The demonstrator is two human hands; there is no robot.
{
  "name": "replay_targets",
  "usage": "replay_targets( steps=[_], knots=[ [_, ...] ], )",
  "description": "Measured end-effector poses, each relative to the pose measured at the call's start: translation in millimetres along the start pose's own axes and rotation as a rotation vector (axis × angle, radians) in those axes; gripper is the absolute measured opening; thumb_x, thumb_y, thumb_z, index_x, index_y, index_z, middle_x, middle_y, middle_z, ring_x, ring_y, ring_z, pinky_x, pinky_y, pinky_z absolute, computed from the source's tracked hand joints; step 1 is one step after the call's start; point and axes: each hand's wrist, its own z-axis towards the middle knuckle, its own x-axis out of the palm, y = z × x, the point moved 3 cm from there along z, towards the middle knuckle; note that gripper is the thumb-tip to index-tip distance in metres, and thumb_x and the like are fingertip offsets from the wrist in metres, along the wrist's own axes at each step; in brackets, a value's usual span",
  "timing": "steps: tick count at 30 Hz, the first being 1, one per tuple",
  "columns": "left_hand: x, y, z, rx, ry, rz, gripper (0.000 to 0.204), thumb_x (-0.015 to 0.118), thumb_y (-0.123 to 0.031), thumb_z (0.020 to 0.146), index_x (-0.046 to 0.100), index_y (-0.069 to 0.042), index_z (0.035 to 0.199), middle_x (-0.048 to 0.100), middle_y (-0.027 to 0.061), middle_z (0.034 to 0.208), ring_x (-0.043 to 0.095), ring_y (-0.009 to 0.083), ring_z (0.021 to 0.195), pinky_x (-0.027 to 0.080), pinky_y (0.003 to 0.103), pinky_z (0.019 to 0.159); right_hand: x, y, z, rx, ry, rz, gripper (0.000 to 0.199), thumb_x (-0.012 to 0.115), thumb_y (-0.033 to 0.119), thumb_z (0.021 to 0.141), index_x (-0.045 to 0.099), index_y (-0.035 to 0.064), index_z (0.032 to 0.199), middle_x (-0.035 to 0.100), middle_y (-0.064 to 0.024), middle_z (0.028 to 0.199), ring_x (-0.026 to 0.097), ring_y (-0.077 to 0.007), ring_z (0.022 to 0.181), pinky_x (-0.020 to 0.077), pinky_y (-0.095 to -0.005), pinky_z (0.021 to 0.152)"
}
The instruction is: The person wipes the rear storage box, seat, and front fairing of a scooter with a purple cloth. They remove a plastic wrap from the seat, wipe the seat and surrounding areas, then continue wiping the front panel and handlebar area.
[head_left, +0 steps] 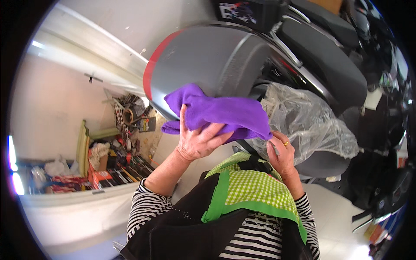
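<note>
A purple cloth (216,110) is stretched between my two hands, in front of a large grey top box (190,56) with a red edge strip. My left hand (197,138) grips the cloth's left part from below, the thumb up along its face and the fingers pressed into its folds. At the cloth's lower right corner, my right hand (281,152) pinches the fabric between thumb and fingers; a ring shows on it. The cloth overlaps the box's lower edge in view; whether it touches the box I cannot tell.
Clear plastic wrap (299,117) covers part of a scooter just right of the cloth. Dark scooter seats (320,56) line up at the upper right. On the left, beyond a white ledge (86,200), lie piled tools, bags and boxes (117,169). A green checked apron (260,186) covers my front.
</note>
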Motion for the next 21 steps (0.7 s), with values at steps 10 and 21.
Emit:
replay_targets(
  steps=[10, 21],
  knots=[
    [23, 180, -62, -1.059, -0.327, -0.215, 0.037, 0.057, -0.037, 0.093, 0.061, -0.021, 0.125, 0.041, 0.0196, 0.147, 0.044, 0.0436, 0.129, 0.035, 0.046, 0.109, 13, 27, 56, -0.152, 0.067, -0.051, 0.05, 0.063, 0.009, 0.089, 0.049, -0.0037, 0.136, 0.049, -0.023, 0.14, 0.046, -0.0368, 0.13, 0.0375, -0.0438, 0.108],
    [72, 128, -124, -1.416, -0.79, -0.462, 0.051, 0.045, -0.036, 0.102, 0.038, -0.01, 0.145, 0.022, 0.0291, 0.155, 0.027, 0.0426, 0.144, 0.026, 0.045, 0.117, 63, 62, 94, -0.319, 0.231, -0.256, 0.063, 0.046, 0.03, 0.1, 0.03, -0.0087, 0.147, 0.018, -0.0306, 0.157, 0.021, -0.0433, 0.146, 0.0211, -0.0504, 0.118]
  ],
)
